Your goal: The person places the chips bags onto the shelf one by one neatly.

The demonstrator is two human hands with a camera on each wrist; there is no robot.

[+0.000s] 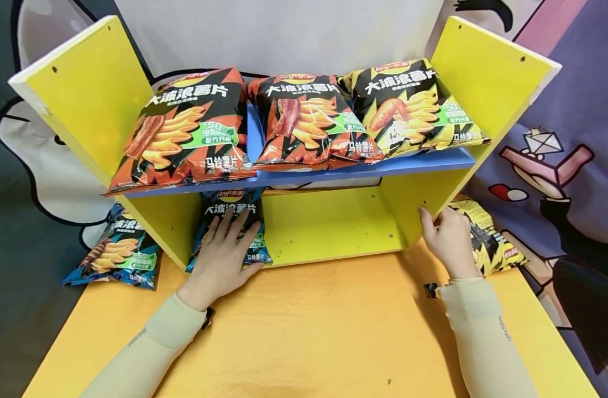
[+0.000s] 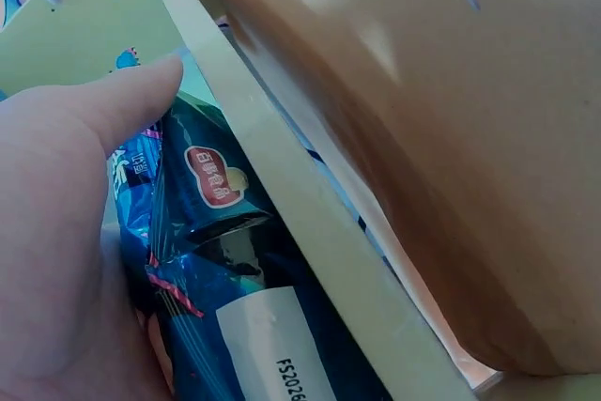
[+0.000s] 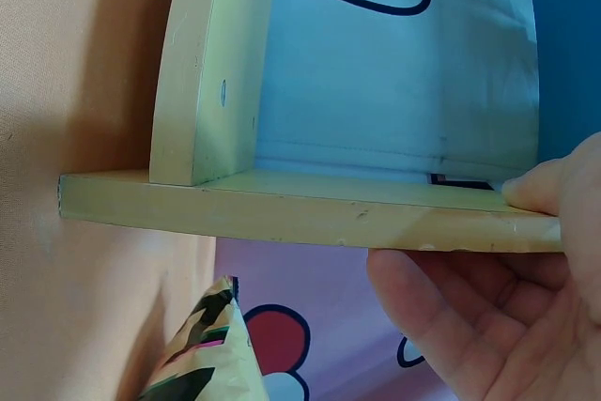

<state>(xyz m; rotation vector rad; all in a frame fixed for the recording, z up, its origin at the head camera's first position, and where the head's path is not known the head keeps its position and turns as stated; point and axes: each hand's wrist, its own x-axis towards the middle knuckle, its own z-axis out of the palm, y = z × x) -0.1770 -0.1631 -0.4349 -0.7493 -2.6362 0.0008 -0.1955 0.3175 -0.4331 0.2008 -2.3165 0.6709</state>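
My left hand (image 1: 221, 265) lies over the front of a blue-and-black bag of chips (image 1: 231, 196) on the lower board of a yellow-and-blue shelf (image 1: 329, 221). Its fingers look extended and spread across the bag. In the left wrist view the thumb reaches along the bag's edge, and the fingers are mostly hidden. With my right hand (image 1: 450, 240) I grip the front edge of the shelf's right side panel (image 1: 415, 193). The right wrist view shows the thumb on the inner face of that panel (image 3: 310, 218) and fingers on the outer face.
Along the blue upper board (image 1: 304, 176) lean two red chip bags (image 1: 184, 132) and a yellow-and-black one (image 1: 408, 110). Another blue bag (image 1: 120, 251) lies left of the shelf, with a yellow bag (image 1: 488, 237) to the right. All stand on an orange table (image 1: 324, 331).
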